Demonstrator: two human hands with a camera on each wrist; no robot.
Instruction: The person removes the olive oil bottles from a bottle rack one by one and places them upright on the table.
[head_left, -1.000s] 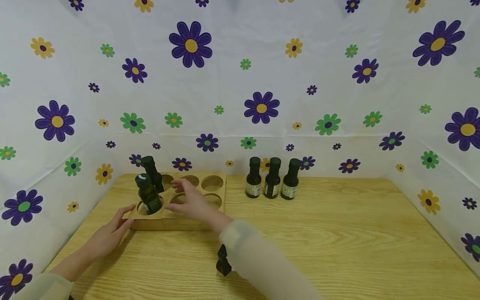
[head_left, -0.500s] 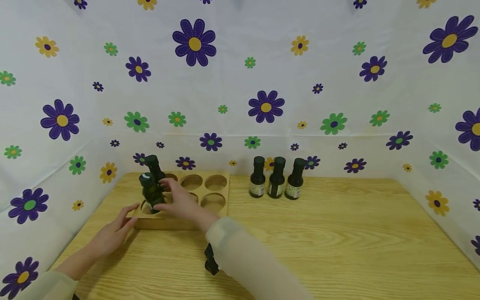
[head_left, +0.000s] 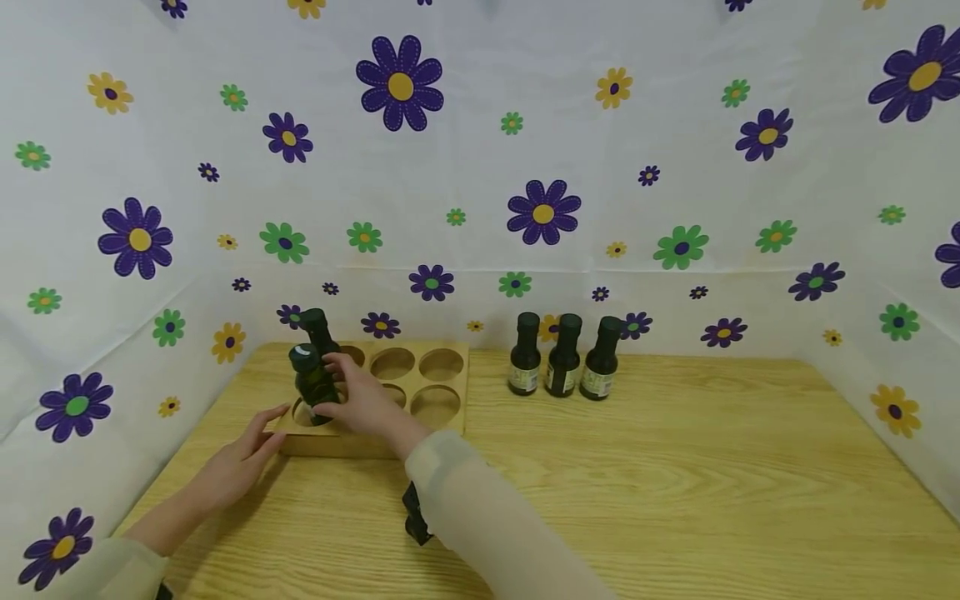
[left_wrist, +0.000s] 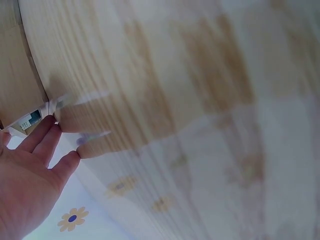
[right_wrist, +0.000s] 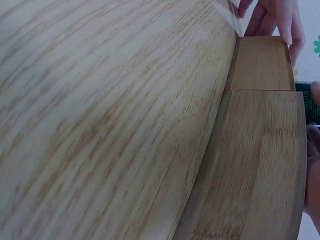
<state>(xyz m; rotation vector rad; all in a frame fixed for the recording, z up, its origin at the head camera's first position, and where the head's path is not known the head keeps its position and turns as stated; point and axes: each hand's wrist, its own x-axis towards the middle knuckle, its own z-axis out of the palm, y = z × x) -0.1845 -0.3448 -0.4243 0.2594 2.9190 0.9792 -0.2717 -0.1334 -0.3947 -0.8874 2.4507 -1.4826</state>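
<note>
In the head view my right hand (head_left: 369, 404) grips a dark green glass bottle (head_left: 311, 379), thumb in front and fingers behind. Its base sits in the front left hole of a wooden bottle rack (head_left: 337, 446). Close behind stands a second dark bottle (head_left: 318, 328) in the back row. My left hand (head_left: 234, 468) touches the rack's front left corner, its fingers fairly straight. The left wrist view has that hand (left_wrist: 32, 175) with fingertips down at the rack's end. At the right edge of the right wrist view, only part of the right hand (right_wrist: 313, 175) shows.
Three labelled dark bottles (head_left: 562, 358) stand in a row right of the rack. Several rack holes (head_left: 437, 406) hold nothing. White flowered cloth (head_left: 480, 167) encloses the wooden table (head_left: 660, 467) at the back and sides.
My right hand has moved left onto the front bottle and closed around it. The left hand stays at the rack's corner. The head view has shifted, so everything appears slightly farther right.
</note>
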